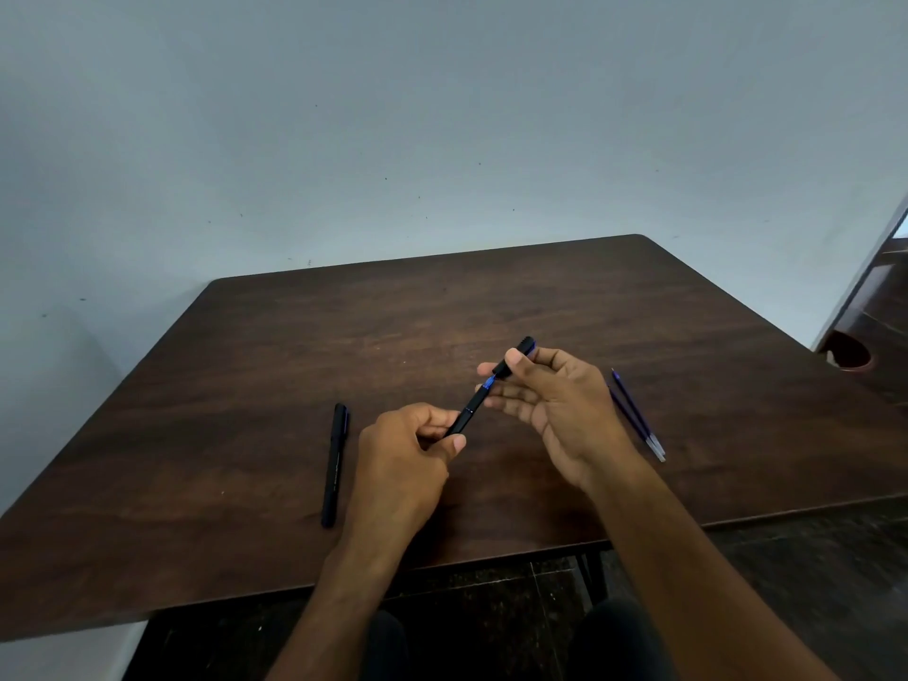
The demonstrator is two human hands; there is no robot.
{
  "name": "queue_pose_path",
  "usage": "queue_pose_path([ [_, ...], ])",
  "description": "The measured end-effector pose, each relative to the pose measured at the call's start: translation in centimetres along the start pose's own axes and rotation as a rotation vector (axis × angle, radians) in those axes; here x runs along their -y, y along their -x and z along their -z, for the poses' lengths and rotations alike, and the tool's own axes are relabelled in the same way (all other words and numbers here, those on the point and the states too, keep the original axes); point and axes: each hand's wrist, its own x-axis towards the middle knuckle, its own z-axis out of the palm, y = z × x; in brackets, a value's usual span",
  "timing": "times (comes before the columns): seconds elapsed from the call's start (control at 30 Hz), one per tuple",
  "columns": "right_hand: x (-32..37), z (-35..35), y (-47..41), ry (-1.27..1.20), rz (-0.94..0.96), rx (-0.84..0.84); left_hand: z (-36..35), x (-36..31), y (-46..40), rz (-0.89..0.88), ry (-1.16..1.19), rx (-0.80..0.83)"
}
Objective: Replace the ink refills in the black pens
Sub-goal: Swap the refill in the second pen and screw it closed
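A: Where the scene is widest, what is seen?

B: A dark wooden table [491, 307] is seen against a pale grey wall [442, 115], with dark floor [810, 557] below its near edge. No box, tray or other holder is seen on the tabletop; everything there lies loose.

A: How are the hands posed?

B: Both forearms are stretched forward over the near edge. The left hand [403, 459] is curled shut around the lower barrel of a black pen [467, 417], back of the hand upward, thumb pressed along the side. The right hand [550, 400] is raised slightly farther away, palm turned inward; the pen's cap [513, 358] is pinched between thumb and index finger, while the other fingers are loosely spread beneath.

A: Which way is the held pen pointed?

B: Its long axis is slanted from near left to far right, above the table's middle. A short blue section [489, 382] is exposed between barrel and cap, so the two parts are seen slightly apart.

A: What else is laid out?

B: A second black pen [335, 464] is laid flat just left of the left hand, capped, its length running almost straight away from the viewer. Two thin blue refills [636, 415] are laid side by side to the right of the right hand, slanted, clear ends nearest.
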Motion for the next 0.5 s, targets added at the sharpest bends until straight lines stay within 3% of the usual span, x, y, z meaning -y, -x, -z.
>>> queue_pose_path([
  [0.5,-1.4,-0.6,0.0,0.079,-0.030,0.034,-0.3,-0.2,0.8,-0.005,0.037,0.064],
])
